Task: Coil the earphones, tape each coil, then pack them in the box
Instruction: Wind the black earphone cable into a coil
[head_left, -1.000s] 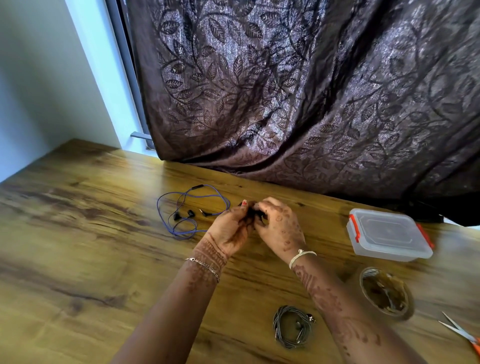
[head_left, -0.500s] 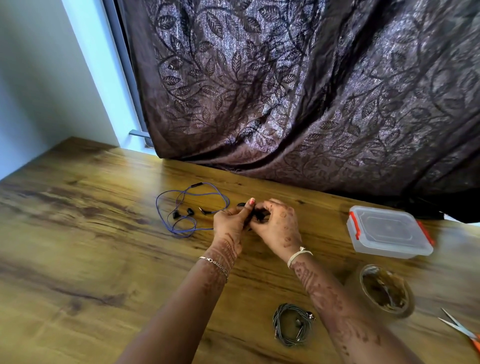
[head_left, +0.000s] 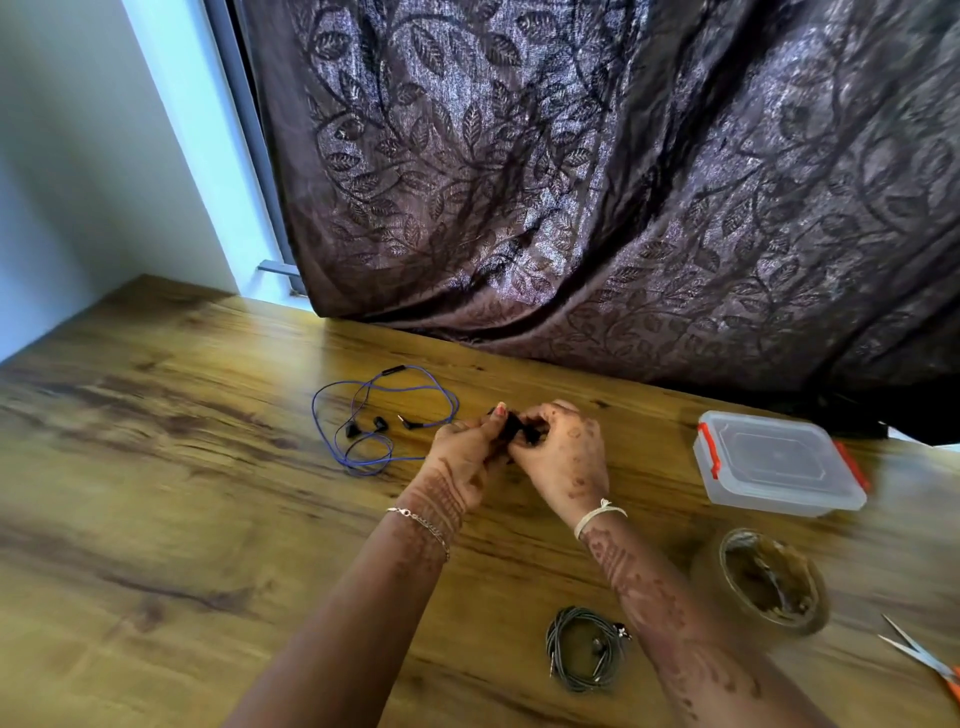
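Both hands meet over the middle of the wooden table. My left hand (head_left: 465, 447) and my right hand (head_left: 563, 457) both pinch a small bundle of black earphones (head_left: 517, 428), mostly hidden by the fingers. Loose blue earphones (head_left: 374, 415) lie uncoiled on the table just left of my hands. A coiled grey pair of earphones (head_left: 584, 649) rests near the front edge, between my forearms. The clear plastic box (head_left: 779, 462) with red clips sits at the right, its lid on. A roll of brown tape (head_left: 769, 582) lies in front of the box.
Scissors (head_left: 924, 660) with orange handles poke in at the lower right edge. A dark patterned curtain (head_left: 597, 182) hangs down onto the table's far edge. The wooden table (head_left: 156, 519) stretches wide to the left.
The hands stay together on the black bundle, with small finger shifts. The left index finger has lifted up against the bundle. The view has moved slightly.
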